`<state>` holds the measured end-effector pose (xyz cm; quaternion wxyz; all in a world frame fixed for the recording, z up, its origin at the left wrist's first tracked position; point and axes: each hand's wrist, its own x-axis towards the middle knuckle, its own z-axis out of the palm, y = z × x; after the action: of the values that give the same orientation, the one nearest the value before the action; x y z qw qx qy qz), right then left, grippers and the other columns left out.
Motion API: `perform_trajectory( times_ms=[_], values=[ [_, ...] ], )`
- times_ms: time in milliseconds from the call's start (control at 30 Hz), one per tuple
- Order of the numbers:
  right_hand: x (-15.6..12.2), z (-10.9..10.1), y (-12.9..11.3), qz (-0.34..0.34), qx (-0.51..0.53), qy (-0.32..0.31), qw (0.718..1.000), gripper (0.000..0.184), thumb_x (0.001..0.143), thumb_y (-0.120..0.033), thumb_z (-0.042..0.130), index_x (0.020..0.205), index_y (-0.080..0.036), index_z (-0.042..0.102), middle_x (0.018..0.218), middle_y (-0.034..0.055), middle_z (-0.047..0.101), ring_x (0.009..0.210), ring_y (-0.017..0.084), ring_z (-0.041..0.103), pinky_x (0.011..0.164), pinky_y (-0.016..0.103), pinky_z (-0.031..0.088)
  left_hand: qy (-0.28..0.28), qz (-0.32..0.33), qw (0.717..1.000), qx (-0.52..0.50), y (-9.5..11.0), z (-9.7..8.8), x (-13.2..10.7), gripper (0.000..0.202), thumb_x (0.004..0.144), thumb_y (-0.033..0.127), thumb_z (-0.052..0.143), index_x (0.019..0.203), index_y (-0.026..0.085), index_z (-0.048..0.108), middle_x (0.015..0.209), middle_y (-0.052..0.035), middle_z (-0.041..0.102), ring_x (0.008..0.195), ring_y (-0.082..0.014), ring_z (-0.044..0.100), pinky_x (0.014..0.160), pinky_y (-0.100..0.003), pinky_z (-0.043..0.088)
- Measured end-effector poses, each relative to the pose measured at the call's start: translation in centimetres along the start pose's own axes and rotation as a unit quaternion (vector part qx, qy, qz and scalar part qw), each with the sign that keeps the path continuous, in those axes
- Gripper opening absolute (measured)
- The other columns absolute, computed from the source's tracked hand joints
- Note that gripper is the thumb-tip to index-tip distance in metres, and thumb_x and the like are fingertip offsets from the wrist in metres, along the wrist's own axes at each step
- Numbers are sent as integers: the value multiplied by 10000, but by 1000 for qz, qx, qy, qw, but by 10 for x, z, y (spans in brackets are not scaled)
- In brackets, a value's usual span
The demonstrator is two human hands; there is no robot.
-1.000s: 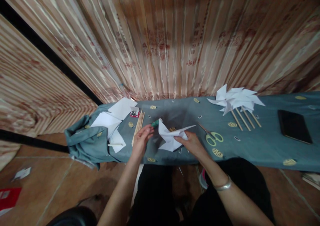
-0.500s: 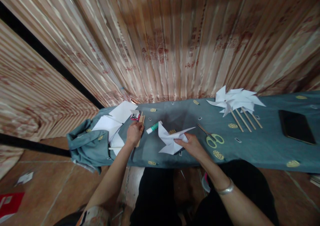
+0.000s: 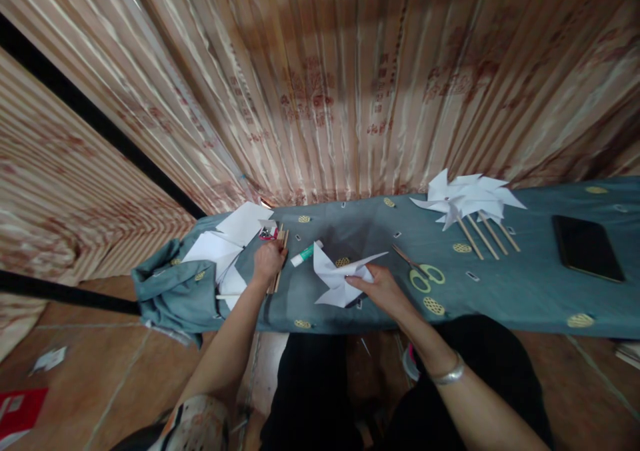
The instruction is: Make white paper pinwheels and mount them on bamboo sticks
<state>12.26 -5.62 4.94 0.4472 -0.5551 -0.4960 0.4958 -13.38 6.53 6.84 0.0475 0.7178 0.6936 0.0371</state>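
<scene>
My right hand [image 3: 377,284] pinches the middle of a folded white paper pinwheel [image 3: 337,279] lying on the blue-grey tablecloth [image 3: 500,291]. My left hand [image 3: 267,262] is curled over a bundle of thin wooden sticks [image 3: 278,258] to the left, fingers closed on them. A glue stick with a green band [image 3: 305,254] lies between the two hands, free on the cloth. Yellow-handled scissors [image 3: 423,274] lie just right of my right hand.
Finished white pinwheels on sticks [image 3: 467,201] lie at the back right. A black tablet [image 3: 585,246] sits far right. Loose white paper sheets [image 3: 220,244] and a small box of pins [image 3: 269,230] are at the left end. A striped curtain hangs behind.
My left hand let go of the glue stick, which now lies on the cloth, and moved left onto the wooden sticks. The right hand stays on the pinwheel.
</scene>
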Motion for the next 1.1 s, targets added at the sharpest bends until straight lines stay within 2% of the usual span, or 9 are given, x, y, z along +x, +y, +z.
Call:
perform_trajectory(
  times_ms=[233,367,467,500,567,633,733,867,1100],
  values=[
    [0,-1,-3,2,8,3,1000,337,638,-419,685,847,-158,724,792,60,754,711,239,670,677,337,508,10,1,998,-57,0,-3,2,210,803,286,567,831,165,736,851,-126,739,884,-289,685,761,-326,484],
    [-1,-1,-5,9,31,6,999,350,617,-417,703,843,-151,731,772,59,750,676,221,656,655,326,505,37,-1,991,-132,0,-9,-2,232,815,302,541,807,169,731,788,-66,740,795,-222,686,728,-272,487],
    [-4,-3,-10,8,66,-6,998,340,591,-410,740,809,-150,728,743,49,742,645,204,644,626,309,505,57,2,968,-242,7,-13,-20,248,819,318,525,860,165,717,786,-38,742,737,-173,676,685,-238,499],
    [-5,-3,-12,3,77,-10,997,328,580,-398,755,795,-153,725,731,41,736,642,199,640,616,301,504,55,-4,928,-369,11,-14,-29,228,787,332,575,820,152,711,728,-42,729,691,-177,669,652,-246,502],
    [-10,-4,-17,-14,96,-15,995,287,563,-356,779,768,-164,721,708,24,722,646,188,634,606,284,500,19,-34,813,-580,23,-14,-50,212,671,357,699,722,151,688,626,-22,688,564,-163,630,590,-263,504],
    [-14,-4,-21,-38,107,-17,993,239,558,-306,789,747,-177,719,698,11,710,651,176,627,606,270,494,-34,-55,722,-688,37,-11,-72,251,567,331,791,708,150,687,595,0,665,496,-123,581,548,-240,483],
    [-20,-3,-26,-65,109,-21,992,188,576,-277,792,730,-195,722,694,7,702,643,162,616,597,255,480,-114,-99,617,-772,58,-1,-100,319,463,257,850,718,140,698,564,8,647,480,-97,551,525,-210,456],
    [-23,-3,-34,-78,119,-4,990,198,581,-338,816,691,-205,719,696,14,708,669,170,627,623,260,491,-179,-160,545,-803,82,13,-122,343,415,209,857,708,138,695,555,8,635,474,-94,525,502,-213,438],
    [-33,-7,-42,-94,145,52,984,191,641,-307,803,773,-191,728,763,32,729,721,181,651,656,262,505,-230,-170,481,-829,107,12,-138,280,448,192,814,680,141,664,542,46,512,460,-36,329,418,-176,244]
  ],
)
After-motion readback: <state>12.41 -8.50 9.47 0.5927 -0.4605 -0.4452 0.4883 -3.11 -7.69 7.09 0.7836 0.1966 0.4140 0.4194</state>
